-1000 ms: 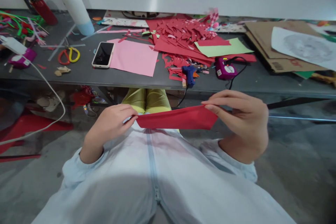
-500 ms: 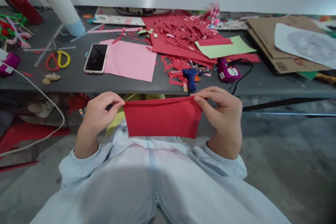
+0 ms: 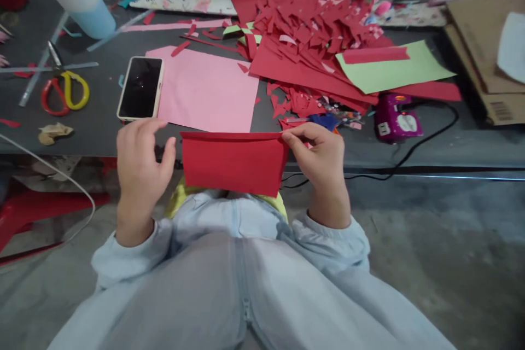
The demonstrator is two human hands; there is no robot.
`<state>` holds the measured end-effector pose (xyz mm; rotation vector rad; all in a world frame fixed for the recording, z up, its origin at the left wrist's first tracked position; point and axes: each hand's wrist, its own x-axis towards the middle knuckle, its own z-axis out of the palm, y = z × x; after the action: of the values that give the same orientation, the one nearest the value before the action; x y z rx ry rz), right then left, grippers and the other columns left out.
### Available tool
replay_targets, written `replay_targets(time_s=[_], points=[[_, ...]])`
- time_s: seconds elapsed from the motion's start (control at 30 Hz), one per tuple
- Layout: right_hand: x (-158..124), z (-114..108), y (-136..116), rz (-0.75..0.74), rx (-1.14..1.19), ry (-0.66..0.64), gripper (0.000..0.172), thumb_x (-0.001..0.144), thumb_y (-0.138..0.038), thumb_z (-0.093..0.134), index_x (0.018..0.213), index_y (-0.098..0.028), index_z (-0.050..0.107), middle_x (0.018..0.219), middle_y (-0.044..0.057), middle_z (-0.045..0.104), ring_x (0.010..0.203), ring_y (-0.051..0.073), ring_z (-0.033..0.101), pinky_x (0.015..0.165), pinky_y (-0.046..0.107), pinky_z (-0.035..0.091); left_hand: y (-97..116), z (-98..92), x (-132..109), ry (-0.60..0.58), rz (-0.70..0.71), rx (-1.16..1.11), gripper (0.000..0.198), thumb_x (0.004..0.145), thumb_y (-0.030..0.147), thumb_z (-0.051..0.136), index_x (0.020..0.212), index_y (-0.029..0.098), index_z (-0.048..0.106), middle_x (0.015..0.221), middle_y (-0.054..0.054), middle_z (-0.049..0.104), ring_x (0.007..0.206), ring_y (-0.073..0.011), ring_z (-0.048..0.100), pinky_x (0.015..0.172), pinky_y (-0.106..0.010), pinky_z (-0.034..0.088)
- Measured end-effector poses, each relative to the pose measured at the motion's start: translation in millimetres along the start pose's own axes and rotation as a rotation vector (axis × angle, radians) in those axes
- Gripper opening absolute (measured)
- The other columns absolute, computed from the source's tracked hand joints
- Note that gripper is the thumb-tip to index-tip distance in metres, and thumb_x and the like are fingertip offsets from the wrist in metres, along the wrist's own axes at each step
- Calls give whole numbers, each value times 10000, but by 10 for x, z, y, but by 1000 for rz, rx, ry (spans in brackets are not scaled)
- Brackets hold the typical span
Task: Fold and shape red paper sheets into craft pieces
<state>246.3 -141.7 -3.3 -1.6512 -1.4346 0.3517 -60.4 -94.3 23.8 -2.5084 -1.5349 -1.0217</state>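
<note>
A sheet of red paper [image 3: 233,164] with a narrow fold along its top edge hangs just in front of the table edge. My right hand [image 3: 318,158] pinches its upper right corner between thumb and fingers. To the left of the sheet, my left hand [image 3: 143,167] is apart from it, thumb and fingers spread with nothing between them. Beyond the hands, a pink sheet [image 3: 209,87] lies on the table beside a phone [image 3: 141,87]. The blue glue gun [image 3: 325,120] is partly hidden behind my right hand.
Red paper cuttings [image 3: 303,27] are heaped at the back, near a light green sheet [image 3: 410,74]. Scissors [image 3: 65,90] and a white and blue bottle [image 3: 82,0] are on the left. A purple box [image 3: 396,117] with a black cord and cardboard [image 3: 476,44] are on the right.
My left hand has let go of the red paper's upper left corner and spread its fingers. The paper and my right hand have shifted left and slightly up in view; the camera view has moved too.
</note>
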Motion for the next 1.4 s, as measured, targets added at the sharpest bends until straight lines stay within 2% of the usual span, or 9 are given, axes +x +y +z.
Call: replay_targets(time_s=[0.07,0.2,0.27,0.43,0.5,0.67,0.8,1.13,1.4], points=[[74,83,1,29,-47,-9,160,823,-294,637,728,-203,727,690,17,695,650,165,601,624,292,440,82,106,-36,-22,49,33,386,913,251,577,1291,175,579,1231,-149,662,1191,-297,593,1022,-445,445],[188,200,2,41,-168,-80,179,835,-296,619,739,-190,726,697,36,688,646,172,586,625,299,417,251,373,-140,-221,229,14,459,948,242,522,1389,113,521,1312,-171,649,1223,-285,603,1041,-417,450],[228,232,15,35,-250,-117,193,857,-296,601,755,-189,726,728,51,694,674,185,591,641,311,419,290,509,-177,-304,220,41,505,967,260,497,1431,60,479,1413,-219,577,1336,-312,531,1095,-447,415],[211,293,-30,-80,-506,-80,213,909,-282,575,1006,-187,739,942,105,687,909,263,579,839,413,452,291,700,-214,-352,259,84,498,985,277,469,1403,11,511,1443,-237,543,1369,-317,512,1139,-445,390],[152,350,-124,-147,-595,-51,277,932,-240,535,1137,-192,715,1057,128,652,969,275,538,873,437,439,292,716,-222,-334,269,91,495,980,279,478,1390,5,523,1438,-236,547,1366,-322,515,1140,-448,393],[-12,615,-439,-306,-660,-323,417,967,-128,391,1274,-189,667,1074,150,608,977,263,455,839,407,417,334,717,-236,-308,253,99,489,970,267,491,1382,5,528,1444,-239,537,1366,-327,515,1136,-466,403],[-73,783,-568,-279,-741,-453,506,961,-123,397,1428,-237,556,1053,141,586,956,263,422,800,391,405,372,721,-241,-273,242,111,463,970,258,478,1353,8,552,1423,-233,561,1337,-333,544,1139,-486,398],[-82,555,-510,-50,-895,-433,574,931,-80,361,1449,-251,539,993,142,545,887,258,406,768,389,374,388,616,-240,-335,32,131,521,902,393,631,1345,123,588,1493,-308,447,1380,-454,458,1090,-656,380],[-111,373,-283,-3,-934,-274,562,877,-87,386,1374,-221,612,929,133,519,846,249,376,723,390,352,381,544,-236,-343,16,153,586,871,396,683,1397,179,545,1533,-287,409,1390,-469,434,1082,-689,361]])
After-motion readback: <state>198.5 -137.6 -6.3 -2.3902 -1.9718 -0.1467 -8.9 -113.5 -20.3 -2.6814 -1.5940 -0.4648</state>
